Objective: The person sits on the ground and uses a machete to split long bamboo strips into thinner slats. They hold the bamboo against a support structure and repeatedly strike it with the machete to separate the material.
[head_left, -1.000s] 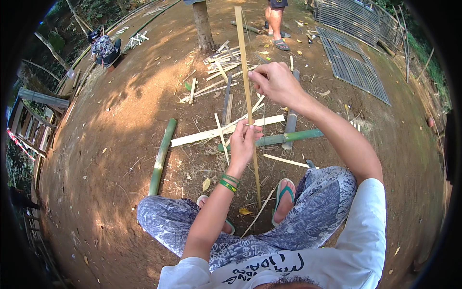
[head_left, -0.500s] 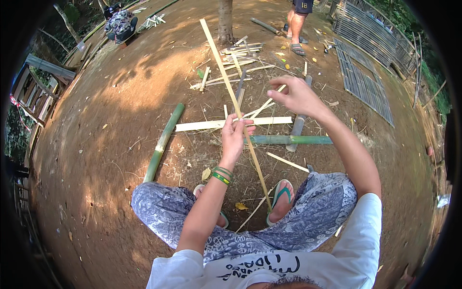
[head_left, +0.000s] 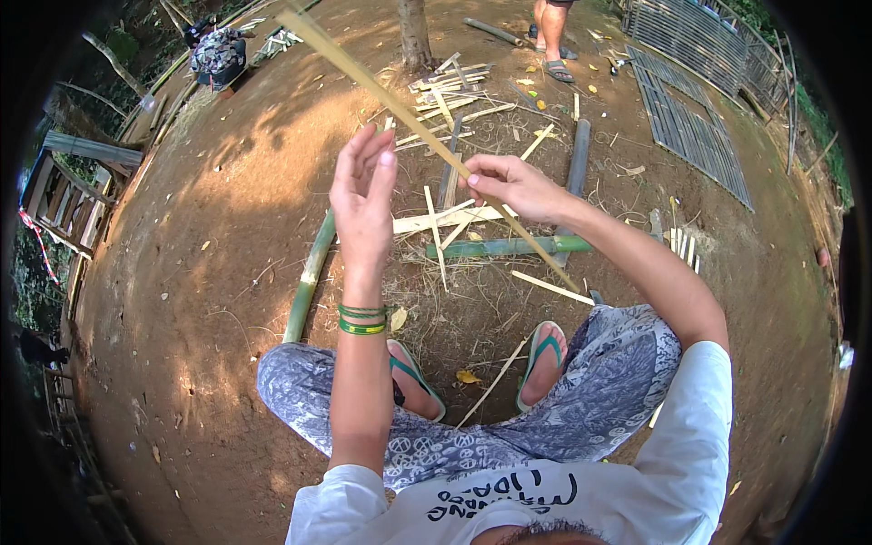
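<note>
A long, thin bamboo strip (head_left: 386, 98) slants from the upper left down toward my right knee, its upper end smeared by motion. My right hand (head_left: 516, 186) pinches it near the middle between thumb and fingers. Below the strip's upper half, my left hand (head_left: 363, 195) is raised with fingers apart and holds nothing. Green bands (head_left: 362, 320) circle that wrist. On the ground beneath my hands, a green bamboo pole (head_left: 509, 246) lies crosswise, with a flat pale bamboo slat (head_left: 413, 223) just beyond it. Narrow split pieces (head_left: 436, 241) lie across both.
Another green bamboo length (head_left: 312, 277) lies by my left knee. A pile of split bamboo (head_left: 454, 95) sits near a tree trunk (head_left: 415, 36). Bamboo panels (head_left: 690, 127) lie at the far right. One person (head_left: 218, 56) crouches far left; another person's legs (head_left: 554, 41) stand beyond.
My left hand has let go of the strip and moved left, opening. My right hand has come down and left onto the strip, which now tilts further left at its top.
</note>
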Demonstrator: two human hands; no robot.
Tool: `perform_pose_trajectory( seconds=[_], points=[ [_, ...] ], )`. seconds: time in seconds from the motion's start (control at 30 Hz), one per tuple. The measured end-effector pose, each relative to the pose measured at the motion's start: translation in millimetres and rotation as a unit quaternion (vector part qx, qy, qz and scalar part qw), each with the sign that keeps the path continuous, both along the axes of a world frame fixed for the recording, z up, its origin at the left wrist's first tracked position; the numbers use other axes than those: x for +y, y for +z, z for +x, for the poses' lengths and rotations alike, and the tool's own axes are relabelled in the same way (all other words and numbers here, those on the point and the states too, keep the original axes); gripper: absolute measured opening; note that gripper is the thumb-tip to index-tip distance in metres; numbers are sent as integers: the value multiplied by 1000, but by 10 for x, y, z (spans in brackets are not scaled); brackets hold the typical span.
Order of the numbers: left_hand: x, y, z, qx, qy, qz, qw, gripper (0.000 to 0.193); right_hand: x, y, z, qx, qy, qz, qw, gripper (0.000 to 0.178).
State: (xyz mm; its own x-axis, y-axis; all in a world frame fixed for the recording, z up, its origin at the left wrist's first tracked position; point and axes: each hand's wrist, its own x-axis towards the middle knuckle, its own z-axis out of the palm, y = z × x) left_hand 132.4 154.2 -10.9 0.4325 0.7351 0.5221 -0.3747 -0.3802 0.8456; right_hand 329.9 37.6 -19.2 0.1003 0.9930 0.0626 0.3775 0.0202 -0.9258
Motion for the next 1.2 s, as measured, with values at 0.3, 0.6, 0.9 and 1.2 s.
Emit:
perform_pose_trajectory(
  seconds=[0.3, 0.6, 0.9, 1.2],
  points=[
    [138, 475, -241, -36, -112, 45, 992, 31, -36, -105, 53, 75, 160, -110, 978, 42],
    [-176, -29, -146, 85, 43, -27, 995, 26, -1296, -873, 1301, -247, -53, -253, 934, 51],
    [-195, 87, -268, 59, 165, 51, 983, 28, -2851, -1852, 404, -126, -293, -389, 864, 48],
    [-753, 730, 333, -61, 30, 110, 992, 24, -1566, -1150, 466, -94, -72, 16, 993, 62]
  ],
)
